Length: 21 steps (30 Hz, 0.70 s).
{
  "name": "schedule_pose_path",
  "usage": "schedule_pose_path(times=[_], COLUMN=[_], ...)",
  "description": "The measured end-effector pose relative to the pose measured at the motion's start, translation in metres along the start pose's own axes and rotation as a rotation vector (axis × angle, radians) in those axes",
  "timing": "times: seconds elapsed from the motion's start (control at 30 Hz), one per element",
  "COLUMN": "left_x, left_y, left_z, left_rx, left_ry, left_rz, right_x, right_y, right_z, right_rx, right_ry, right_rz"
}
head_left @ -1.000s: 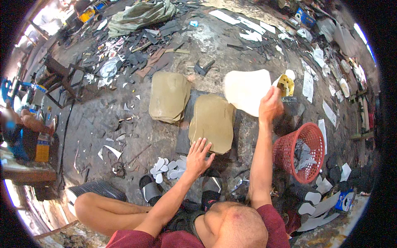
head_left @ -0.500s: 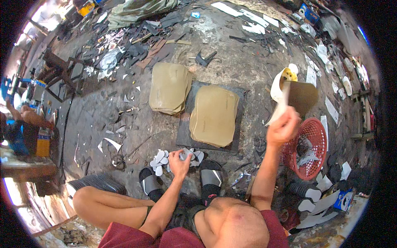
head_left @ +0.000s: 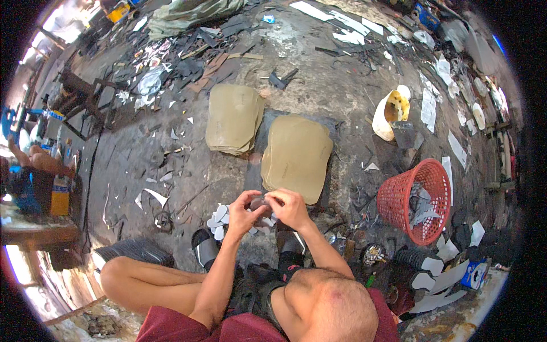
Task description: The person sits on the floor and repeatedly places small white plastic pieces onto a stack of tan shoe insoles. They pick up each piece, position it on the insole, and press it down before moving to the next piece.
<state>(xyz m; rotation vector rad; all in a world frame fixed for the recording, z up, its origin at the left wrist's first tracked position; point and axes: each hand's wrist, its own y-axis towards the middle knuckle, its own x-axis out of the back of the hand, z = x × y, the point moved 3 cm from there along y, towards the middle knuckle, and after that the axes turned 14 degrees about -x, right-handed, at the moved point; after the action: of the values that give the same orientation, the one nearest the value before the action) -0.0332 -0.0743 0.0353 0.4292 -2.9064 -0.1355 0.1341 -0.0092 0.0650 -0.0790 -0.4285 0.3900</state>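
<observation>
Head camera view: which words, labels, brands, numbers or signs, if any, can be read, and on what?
None readable.
Nearer stack of olive-tan, round-cornered sheets: faint marks, too small.
Blue-and-white package, lower right: markings too small.
Orange-yellow container, far left: too blurred.

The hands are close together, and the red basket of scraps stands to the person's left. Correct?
Not quite: the head view shows the red basket of scraps to the person's right. The left hand and right hand are indeed close together.

Grey piece point(head_left: 258, 203) partly hidden by left hand point(head_left: 243, 215) and right hand point(head_left: 292, 210), kind unclear, pale ovals point(head_left: 219, 219) partly covered, green cloth point(head_left: 191, 18) top-cropped
</observation>
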Motion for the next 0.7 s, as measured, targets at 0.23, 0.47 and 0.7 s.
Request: schedule_pose_path(times=[0.23, 0.47, 0.7], left_x=[0.013, -0.003, -0.011], left_y=[-0.007, -0.006, 0.014], left_z=[-0.009, -0.003, 0.014], left_rx=[0.007, -0.142, 0.315], left_ry=[0.071, 0.282, -0.321], left_rz=[-0.005, 0.080, -0.209], right_x=[0.018, 0.019, 0.030], right_y=[0.005, -0.012, 0.007], right_z=[-0.029, -0.008, -0.023], right_rx=[-0.251, 0.006, 0.270], right_ry=[0.130, -0.164, -0.606], right_rz=[-0.376, -0.336, -0.312])
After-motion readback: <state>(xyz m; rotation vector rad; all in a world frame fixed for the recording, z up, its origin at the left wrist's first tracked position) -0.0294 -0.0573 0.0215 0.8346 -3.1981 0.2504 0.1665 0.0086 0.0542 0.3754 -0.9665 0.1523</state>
